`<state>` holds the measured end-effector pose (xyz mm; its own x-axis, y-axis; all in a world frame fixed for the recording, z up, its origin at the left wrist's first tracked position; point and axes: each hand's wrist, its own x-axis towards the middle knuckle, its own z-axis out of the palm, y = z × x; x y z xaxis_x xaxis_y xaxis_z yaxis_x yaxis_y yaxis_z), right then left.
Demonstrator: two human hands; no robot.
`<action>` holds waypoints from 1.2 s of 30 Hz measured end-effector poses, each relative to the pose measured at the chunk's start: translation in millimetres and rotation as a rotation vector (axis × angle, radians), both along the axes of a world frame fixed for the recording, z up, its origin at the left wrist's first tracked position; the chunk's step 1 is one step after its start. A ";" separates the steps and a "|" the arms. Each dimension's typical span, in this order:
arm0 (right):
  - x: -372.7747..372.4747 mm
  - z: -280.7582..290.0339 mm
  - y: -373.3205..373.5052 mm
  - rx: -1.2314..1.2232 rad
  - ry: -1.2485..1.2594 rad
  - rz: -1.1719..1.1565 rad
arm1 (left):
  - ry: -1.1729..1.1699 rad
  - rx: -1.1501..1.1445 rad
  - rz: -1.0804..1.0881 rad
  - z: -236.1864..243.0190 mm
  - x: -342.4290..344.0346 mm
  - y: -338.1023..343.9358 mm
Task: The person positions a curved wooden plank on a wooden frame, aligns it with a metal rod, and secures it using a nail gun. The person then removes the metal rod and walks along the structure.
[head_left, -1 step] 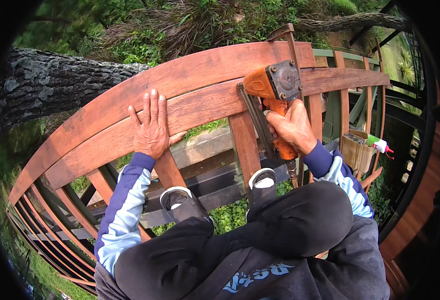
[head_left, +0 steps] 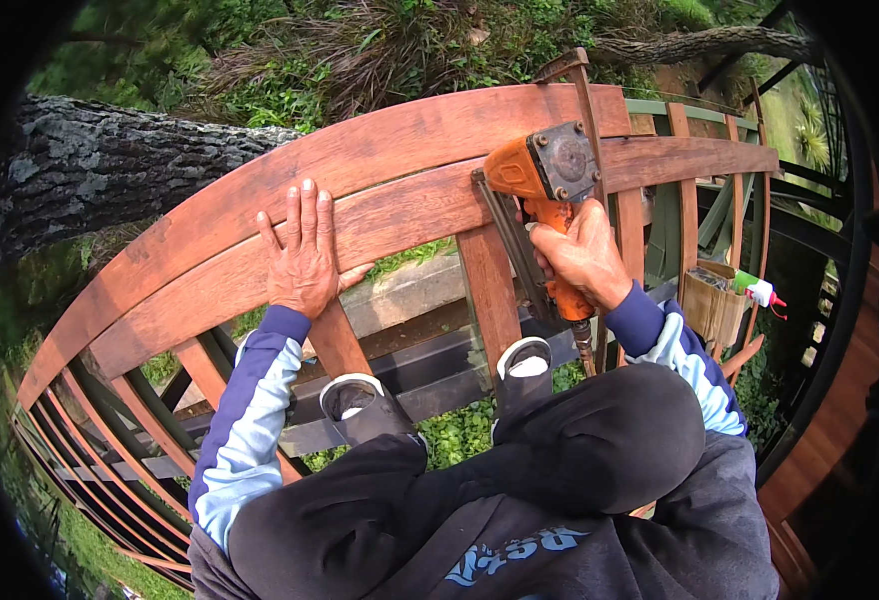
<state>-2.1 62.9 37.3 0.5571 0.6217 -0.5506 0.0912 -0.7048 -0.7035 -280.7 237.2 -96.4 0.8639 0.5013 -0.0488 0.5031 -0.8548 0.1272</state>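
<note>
One orange nail gun sits over the right part of the nearer of two curved reddish-brown boards, its handle wrapped by the right hand, while the left hand lies flat, fingers spread, across both boards. One metal clamp stands just right of it; farther right, one green-and-white bottle with a red tip is beside a wooden block. Outdoors, a tree trunk lies far left, and pale-blue lettering marks the dark clothing nearest.

The sleeves are navy and pale blue, the trousers black.
</note>
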 end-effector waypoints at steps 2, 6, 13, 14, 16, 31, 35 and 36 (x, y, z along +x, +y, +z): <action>1.8 -3.5 4.4 0.069 -0.052 0.010 | -0.004 0.012 0.005 -3.0 3.2 3.9; 4.0 -3.8 7.1 -0.067 -0.172 0.092 | 0.012 0.025 0.001 -4.0 4.4 3.3; 0.9 6.6 4.3 0.015 0.003 -0.010 | -0.006 0.023 -0.001 -3.7 2.2 2.0; 0.9 7.1 4.9 0.011 -0.014 0.010 | -0.012 0.018 -0.003 -3.7 2.5 2.3; 0.3 6.5 6.8 -0.024 -0.020 0.027 | 0.001 0.009 0.000 -3.5 3.6 4.2; -1.6 2.3 9.4 -0.053 -0.003 0.037 | -0.003 0.028 -0.003 -2.3 4.7 3.8; -0.6 30.2 0.0 -0.018 0.058 -0.040 | -0.004 0.039 0.003 -2.6 5.4 4.0; -1.1 36.7 -3.2 0.032 0.121 -0.091 | 0.015 0.039 0.005 -2.8 5.2 3.9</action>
